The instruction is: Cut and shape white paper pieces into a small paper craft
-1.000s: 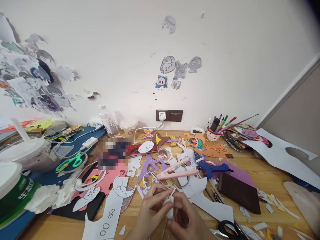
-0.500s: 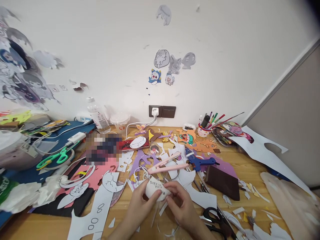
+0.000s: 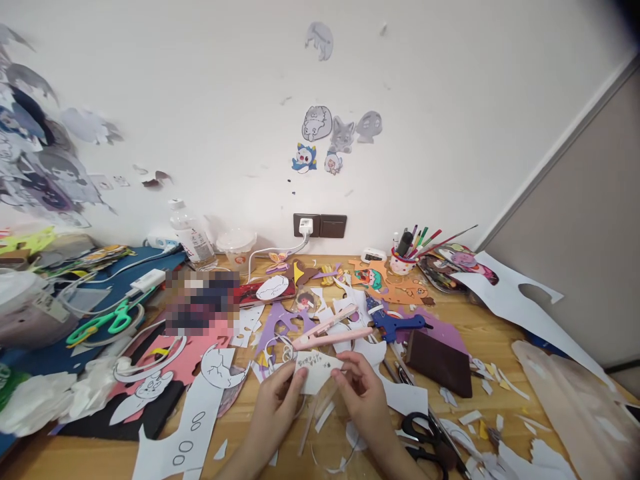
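Note:
A small white piece of paper (image 3: 314, 373) with handwriting on it is held up over the wooden desk, spread between both hands. My left hand (image 3: 281, 393) pinches its left edge between thumb and fingers. The right edge is gripped by my right hand (image 3: 361, 390), thumb in front and fingers behind. Just beyond the paper lies a pink flat iron (image 3: 330, 328), its arms apart. Clear tape or film, hard to make out, shows below the paper near a clear ring on the desk.
Black-handled scissors (image 3: 425, 437) and a dark brown block (image 3: 440, 363) lie at right, near a blue glue gun (image 3: 400, 325). Paper cutouts (image 3: 193, 427) and scraps cover the desk. Green scissors (image 3: 107, 323), a bottle (image 3: 193, 233) and a pen cup (image 3: 401, 262) stand or lie farther back.
The paper, bent and tilted before, is now flatter and opened out between my hands. My right hand has shifted its grip to the paper's upper right. The camera view has moved slightly.

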Motion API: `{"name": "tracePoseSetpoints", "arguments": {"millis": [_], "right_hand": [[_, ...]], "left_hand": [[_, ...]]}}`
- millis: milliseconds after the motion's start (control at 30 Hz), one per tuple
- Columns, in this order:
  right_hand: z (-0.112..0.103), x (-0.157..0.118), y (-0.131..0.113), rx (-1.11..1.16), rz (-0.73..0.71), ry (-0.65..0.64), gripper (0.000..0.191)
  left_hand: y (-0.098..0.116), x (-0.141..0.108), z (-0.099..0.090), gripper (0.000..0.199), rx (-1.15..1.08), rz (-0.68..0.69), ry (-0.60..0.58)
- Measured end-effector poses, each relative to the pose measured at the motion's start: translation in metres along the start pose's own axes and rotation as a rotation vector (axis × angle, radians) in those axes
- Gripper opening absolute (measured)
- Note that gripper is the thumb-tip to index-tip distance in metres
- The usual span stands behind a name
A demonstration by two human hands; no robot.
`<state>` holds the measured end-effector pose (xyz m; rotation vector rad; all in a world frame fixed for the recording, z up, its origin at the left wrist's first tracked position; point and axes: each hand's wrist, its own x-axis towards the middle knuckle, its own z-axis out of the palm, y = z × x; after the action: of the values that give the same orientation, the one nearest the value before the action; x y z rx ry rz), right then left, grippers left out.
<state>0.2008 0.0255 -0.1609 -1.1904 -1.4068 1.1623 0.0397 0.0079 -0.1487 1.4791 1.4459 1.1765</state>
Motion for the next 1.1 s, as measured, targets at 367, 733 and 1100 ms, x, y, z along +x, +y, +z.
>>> {"name": "tracePoseSetpoints", "arguments": {"millis": [367,733,1100], "right_hand": [[-0.001,-0.002,-0.004,-0.020,-0.001,-0.160,0.030],[-0.003,0.000,-0.009,-0.035,0.046,-0.237,0.034],[-0.004,0.000,-0.013,-0.040,0.073,-0.305,0.026]], "left_hand": [[-0.006,-0.006,-0.002,0.031,-0.139,0.034,-0.160],[-0.009,-0.004,-0.001,0.019,-0.062,0.089,-0.152],[0.000,-0.003,-0.002,0.019,0.166,0.201,-0.255]]}}
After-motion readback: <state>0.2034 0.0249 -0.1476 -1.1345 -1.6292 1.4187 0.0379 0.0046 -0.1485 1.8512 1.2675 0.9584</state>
